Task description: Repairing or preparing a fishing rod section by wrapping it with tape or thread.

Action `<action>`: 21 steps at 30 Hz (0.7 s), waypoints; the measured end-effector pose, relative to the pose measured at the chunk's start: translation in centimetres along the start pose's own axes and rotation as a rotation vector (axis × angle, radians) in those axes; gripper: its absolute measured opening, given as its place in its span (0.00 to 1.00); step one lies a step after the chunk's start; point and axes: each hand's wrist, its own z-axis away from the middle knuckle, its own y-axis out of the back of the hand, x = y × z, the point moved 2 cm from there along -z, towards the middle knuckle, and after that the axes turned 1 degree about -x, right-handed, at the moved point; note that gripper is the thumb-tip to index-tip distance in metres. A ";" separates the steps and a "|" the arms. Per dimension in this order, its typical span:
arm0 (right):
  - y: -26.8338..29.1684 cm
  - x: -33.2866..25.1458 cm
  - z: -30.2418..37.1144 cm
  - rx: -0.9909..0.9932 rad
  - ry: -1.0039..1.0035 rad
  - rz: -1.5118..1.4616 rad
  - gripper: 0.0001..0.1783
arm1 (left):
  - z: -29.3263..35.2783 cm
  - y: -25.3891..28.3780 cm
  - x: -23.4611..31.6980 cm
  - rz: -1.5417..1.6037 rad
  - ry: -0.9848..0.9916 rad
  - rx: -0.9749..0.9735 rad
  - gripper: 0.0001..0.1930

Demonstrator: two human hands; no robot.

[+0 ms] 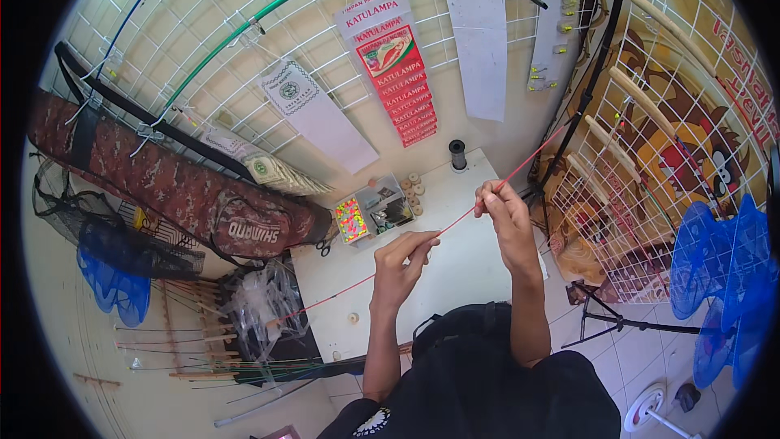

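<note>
A thin red fishing rod (pixel 357 284) runs slantwise across the view, from a tan end at the lower left up to the right. My left hand (pixel 400 267) pinches it near the middle, above the white table (pixel 455 276). Farther along toward its upper right end, my right hand (pixel 505 215) grips the same rod between thumb and fingers. Beyond the hands, a clear box (pixel 386 203) holds small parts, with a tray of bright coloured beads (pixel 352 221) at its left. Wooden spools (pixel 413 187) and a dark spool (pixel 458 154) stand beside it.
Scissors (pixel 324 247) and a small ring-shaped piece (pixel 353 318) lie on the table. A camouflage rod bag (pixel 162 171) and a bundle of rods (pixel 203 333) are at the left. A black stand (pixel 605 321) and wire racks (pixel 650 219) rise at the right.
</note>
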 end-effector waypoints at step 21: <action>1.8 -0.7 -1.4 0.332 0.282 -0.483 0.06 | -0.1 0.2 -1.3 -0.006 0.087 0.075 0.05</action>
